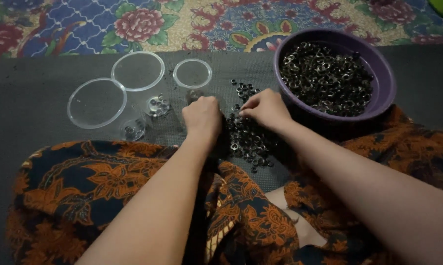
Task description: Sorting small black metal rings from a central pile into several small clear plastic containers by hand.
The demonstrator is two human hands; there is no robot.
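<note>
Both hands are down on the dark grey mat point(44, 98), right at its near edge where the orange-and-black patterned cloth point(108, 181) over the person's lap begins. The left hand point(202, 119) is curled into a loose fist, fingers tucked together; can't tell if there's anything inside it. The right hand point(266, 109) has its fingertips point(243, 112) bunched close and pressed onto the loose pile of small dark metal ring eyelets point(248, 140) lying on the mat between the two hands. A few stray eyelets trail off toward the far side of the mat.

Just beside the right hand, toward the mat's far right corner, sits a round purple plastic bowl point(384, 93) with loads more of the same rings in it.

Left of the left hand there are three clear plastic cups point(155, 105) seen from above, two of them with a few bits at the bottom. Beyond the mat's far edge there's a bright floral-print fabric point(182, 22).
</note>
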